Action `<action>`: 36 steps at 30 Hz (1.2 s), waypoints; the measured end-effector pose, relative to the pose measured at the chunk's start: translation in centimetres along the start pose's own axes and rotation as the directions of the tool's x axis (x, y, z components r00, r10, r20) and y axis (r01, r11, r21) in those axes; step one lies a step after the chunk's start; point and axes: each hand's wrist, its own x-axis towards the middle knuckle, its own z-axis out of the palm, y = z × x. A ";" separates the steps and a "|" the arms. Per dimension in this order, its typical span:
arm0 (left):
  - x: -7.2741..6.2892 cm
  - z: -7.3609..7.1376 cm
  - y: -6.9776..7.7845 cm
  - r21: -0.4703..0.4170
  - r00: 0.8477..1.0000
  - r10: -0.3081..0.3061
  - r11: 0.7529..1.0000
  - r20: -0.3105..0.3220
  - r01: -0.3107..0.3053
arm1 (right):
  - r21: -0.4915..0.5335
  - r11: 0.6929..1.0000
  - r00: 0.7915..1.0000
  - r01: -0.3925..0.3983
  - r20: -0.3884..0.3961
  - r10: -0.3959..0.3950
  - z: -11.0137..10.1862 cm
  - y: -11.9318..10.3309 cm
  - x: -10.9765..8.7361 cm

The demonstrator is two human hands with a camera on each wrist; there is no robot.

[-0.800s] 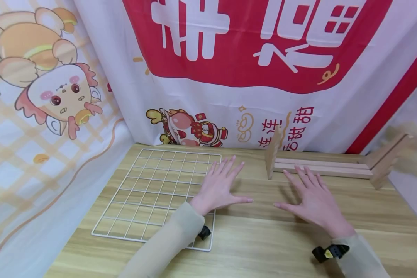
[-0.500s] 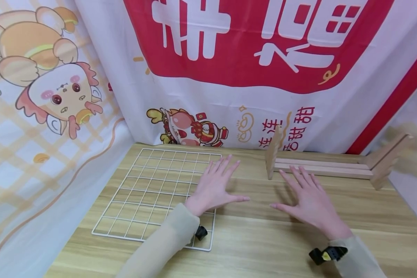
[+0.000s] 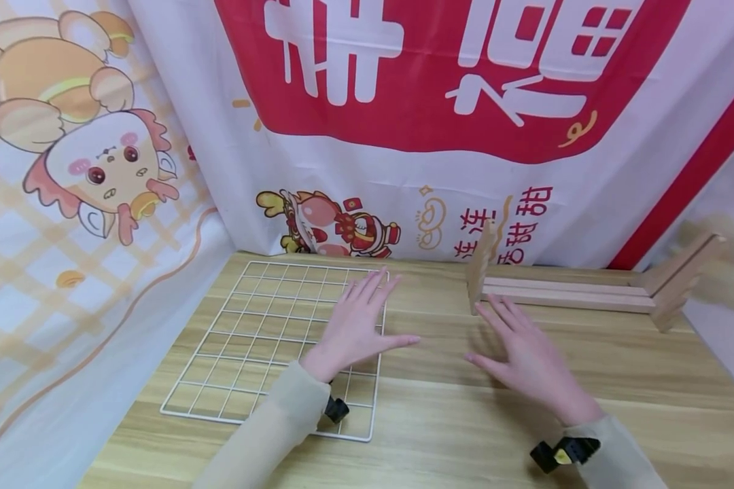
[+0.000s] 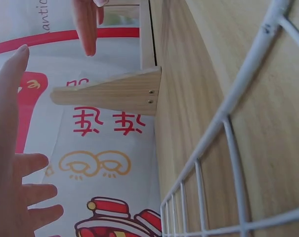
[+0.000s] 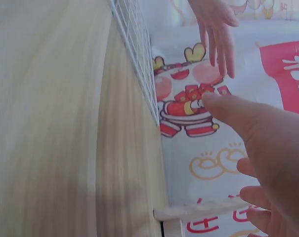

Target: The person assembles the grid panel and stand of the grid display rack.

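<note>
My left hand (image 3: 351, 329) hovers over the right part of a white wire grid panel (image 3: 269, 316), fingers spread and thumb pointing right, holding nothing. The panel lies flat on the wooden table. To the right, my right hand (image 3: 529, 356) is held above the bare tabletop with fingers extended, its fingertips overlapping the near left end of a wooden rack (image 3: 563, 293) in the head view. That rack has two upright side pieces joined by low crossbars. In the left wrist view one upright side piece (image 4: 109, 91) shows two screws near its base.
The wood-grain table (image 3: 440, 435) is bordered at the back by a printed white and red cloth (image 3: 440, 170). Another patterned cloth (image 3: 116, 272) hangs along the left side. Black wrist cameras sit at both cuffs.
Both hands have drifted left, the left hand further over the grid panel and the right hand toward the rack's left end. The panel and the rack have not moved.
</note>
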 end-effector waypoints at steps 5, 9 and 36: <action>-0.9 0.3 -1.2 -0.009 1.000 0.008 1.000 -0.022 -0.008 | 0.065 0.998 1.000 0.018 -0.009 -0.017 0.5 -0.9 0.2; -1.8 0.4 -2.2 -0.008 1.000 0.001 1.000 -0.030 -0.001 | 0.117 0.993 1.000 0.015 -0.003 -0.015 0.9 -2.1 0.5; -5.7 -2.3 -8.5 -0.240 0.965 -0.249 0.944 -0.076 0.225 | 0.312 0.950 1.000 0.010 -0.024 -0.003 2.5 -6.6 2.5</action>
